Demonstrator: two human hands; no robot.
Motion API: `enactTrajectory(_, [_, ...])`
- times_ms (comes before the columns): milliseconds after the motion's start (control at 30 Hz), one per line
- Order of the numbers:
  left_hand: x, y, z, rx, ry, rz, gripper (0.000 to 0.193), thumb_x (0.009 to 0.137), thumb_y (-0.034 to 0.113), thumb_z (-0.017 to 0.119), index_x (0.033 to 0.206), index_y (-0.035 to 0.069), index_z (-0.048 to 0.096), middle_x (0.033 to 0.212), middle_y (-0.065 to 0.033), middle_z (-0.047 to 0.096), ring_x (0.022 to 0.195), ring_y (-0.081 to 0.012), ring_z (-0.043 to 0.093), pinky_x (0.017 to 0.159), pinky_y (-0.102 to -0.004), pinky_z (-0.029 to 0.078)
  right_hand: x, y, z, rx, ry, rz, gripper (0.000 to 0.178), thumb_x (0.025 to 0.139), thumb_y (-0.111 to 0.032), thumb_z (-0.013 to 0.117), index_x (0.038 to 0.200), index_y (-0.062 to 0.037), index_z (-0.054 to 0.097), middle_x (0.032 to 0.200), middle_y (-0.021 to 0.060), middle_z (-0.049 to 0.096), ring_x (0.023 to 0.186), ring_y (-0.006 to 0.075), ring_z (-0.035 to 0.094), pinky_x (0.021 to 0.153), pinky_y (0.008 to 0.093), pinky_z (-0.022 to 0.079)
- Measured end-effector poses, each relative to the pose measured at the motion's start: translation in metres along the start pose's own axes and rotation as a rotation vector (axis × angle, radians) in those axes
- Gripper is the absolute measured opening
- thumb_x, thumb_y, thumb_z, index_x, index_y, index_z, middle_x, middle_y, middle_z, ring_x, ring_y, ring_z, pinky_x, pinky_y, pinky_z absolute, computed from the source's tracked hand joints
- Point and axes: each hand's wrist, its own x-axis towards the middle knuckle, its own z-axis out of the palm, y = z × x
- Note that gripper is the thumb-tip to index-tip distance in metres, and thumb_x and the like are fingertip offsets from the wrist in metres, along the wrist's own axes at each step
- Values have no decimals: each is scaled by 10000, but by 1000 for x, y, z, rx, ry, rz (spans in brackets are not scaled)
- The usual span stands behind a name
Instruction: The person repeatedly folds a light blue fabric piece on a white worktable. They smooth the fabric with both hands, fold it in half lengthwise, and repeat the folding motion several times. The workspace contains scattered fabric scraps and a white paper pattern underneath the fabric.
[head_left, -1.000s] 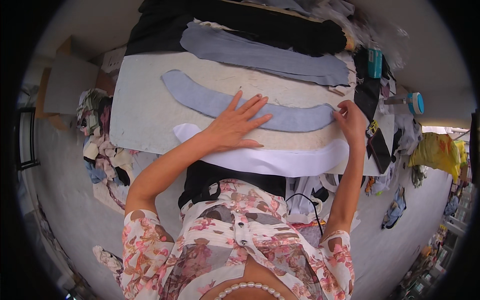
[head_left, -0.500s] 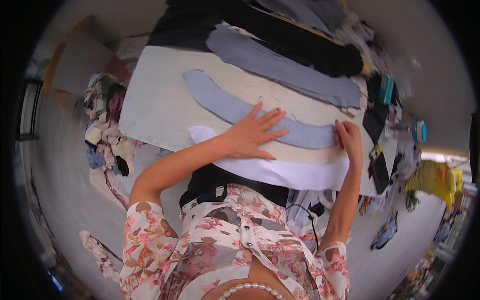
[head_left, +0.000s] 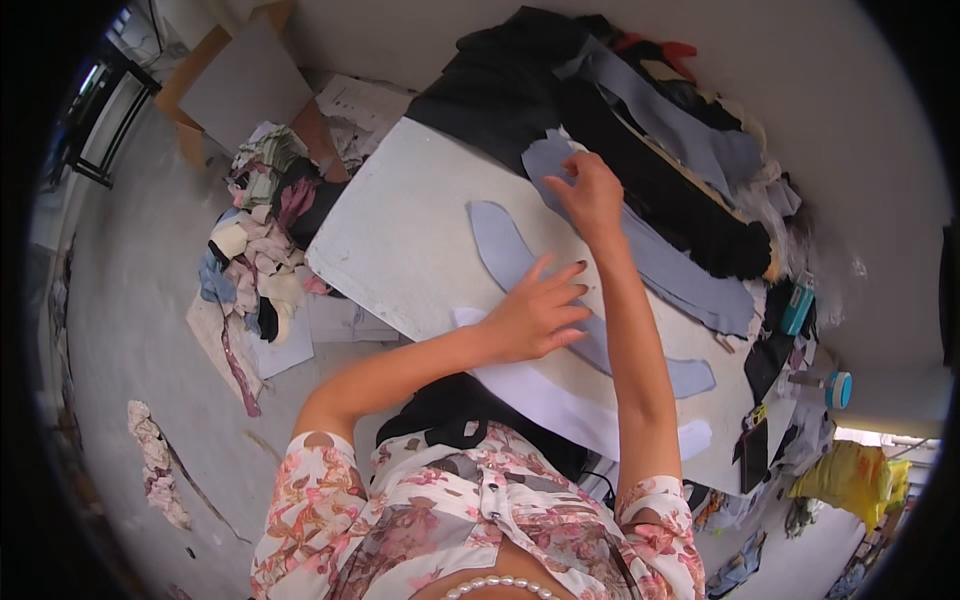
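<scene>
A curved blue-grey fabric piece (head_left: 500, 245) lies on the pale tabletop (head_left: 390, 220). Over its middle is my left hand (head_left: 540, 315), fingers spread; whether it presses on the cloth I cannot tell. Closer to me, a white curved strip (head_left: 550, 405) runs along the near edge, partly under my left wrist. Farther off, my right hand (head_left: 590, 200) is at the left part of a longer blue-grey fabric layer (head_left: 690, 285). Its thumb and forefinger are bent and apart, with no cloth visible between them. My right forearm hides part of both blue-grey pieces.
Black fabric (head_left: 480, 105) covers the far side of the table. A turquoise pack (head_left: 798, 305) and a dark flat phone-like object (head_left: 753, 455) lie at the right edge. Cloth scraps (head_left: 265, 250) are heaped at the left, near a cardboard box (head_left: 250, 95). A yellow bag (head_left: 855, 480) sits at lower right.
My right hand has left the curved piece's right end and reached across to the far fabric layer. My left hand remains over the curved piece. The whole view has turned.
</scene>
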Motion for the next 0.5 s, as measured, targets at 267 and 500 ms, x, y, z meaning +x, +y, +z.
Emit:
enactTrajectory(267, [-18,-41,-25,-126,440,-278,162,825,165,691,949,62,707,1080,-131,668,1185,-322,554,1012,-478,389,4,20,29,-139,33,-76,91,788,-151,666,788,-62,680,843,104,646,789,317,636,687,426,508])
enactTrajectory(500, [23,-74,-32,-856,631,-774,310,891,272,684,1080,27,666,1049,-65,664,932,-143,619,814,-276,479,5,7,-7,90,81,-31,74,818,-135,655,832,-77,699,820,89,643,782,292,641,663,372,503])
